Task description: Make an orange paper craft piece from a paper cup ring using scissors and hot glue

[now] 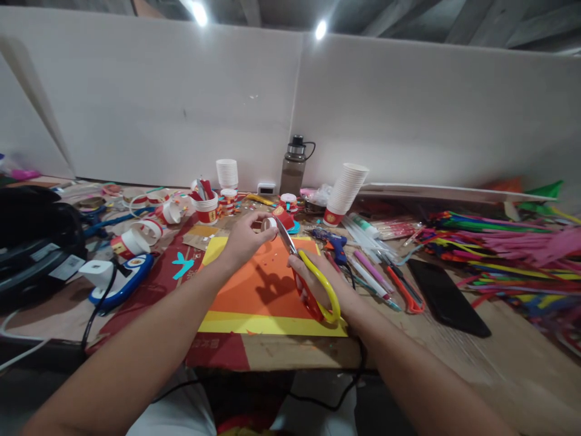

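My left hand (245, 242) is closed on a small white-rimmed piece of a paper cup (269, 224), held above the paper sheets. The fingers of my right hand (313, 275) are through the handles of a pair of scissors (330, 286), one yellow and one red. Its metal blades point up and left, right beside the cup piece; I cannot tell whether they touch it. Below both hands an orange sheet (245, 297) lies on a larger yellow sheet (272, 325). A red paper cup part (284, 215) shows just behind the blades.
Stacked paper cups (347, 194), a water bottle (293, 169) and a cup with tools (206, 209) stand at the back. To the right are a blue glue gun (334, 243), a utility knife (406, 290), a phone (447, 297) and pipe cleaners (521, 242). A power strip (124, 281) lies left.
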A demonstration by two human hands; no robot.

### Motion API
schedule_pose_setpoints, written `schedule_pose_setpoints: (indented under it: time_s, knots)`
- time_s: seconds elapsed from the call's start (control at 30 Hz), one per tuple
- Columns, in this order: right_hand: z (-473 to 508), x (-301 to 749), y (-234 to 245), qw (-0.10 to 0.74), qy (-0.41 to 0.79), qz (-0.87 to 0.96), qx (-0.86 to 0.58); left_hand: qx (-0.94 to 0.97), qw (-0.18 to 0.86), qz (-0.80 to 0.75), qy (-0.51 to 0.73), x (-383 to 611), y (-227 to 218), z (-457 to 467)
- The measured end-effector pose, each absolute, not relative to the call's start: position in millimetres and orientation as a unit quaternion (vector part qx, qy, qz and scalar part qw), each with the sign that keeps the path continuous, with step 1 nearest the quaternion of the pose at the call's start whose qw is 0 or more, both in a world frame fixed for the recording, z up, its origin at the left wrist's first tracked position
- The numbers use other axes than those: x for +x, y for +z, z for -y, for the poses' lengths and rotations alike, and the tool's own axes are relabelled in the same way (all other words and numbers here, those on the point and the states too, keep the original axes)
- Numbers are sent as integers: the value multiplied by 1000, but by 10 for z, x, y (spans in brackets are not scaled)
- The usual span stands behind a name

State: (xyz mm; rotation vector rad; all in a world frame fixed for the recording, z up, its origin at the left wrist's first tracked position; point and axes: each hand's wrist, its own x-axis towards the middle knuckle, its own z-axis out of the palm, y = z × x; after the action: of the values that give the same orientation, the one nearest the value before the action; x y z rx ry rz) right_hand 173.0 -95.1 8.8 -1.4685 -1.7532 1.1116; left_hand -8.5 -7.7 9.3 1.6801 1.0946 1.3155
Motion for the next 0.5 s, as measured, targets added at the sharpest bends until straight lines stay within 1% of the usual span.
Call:
schedule_pose_setpoints:
  time_s: [0.33,0.5]
  knots:
    - [938,1753,87,282,365,712,-529,668,327,-442,501,-85,123,68]
    - [902,1750,62,274,380,702,-536,694,277,-456,484,-103,127,47]
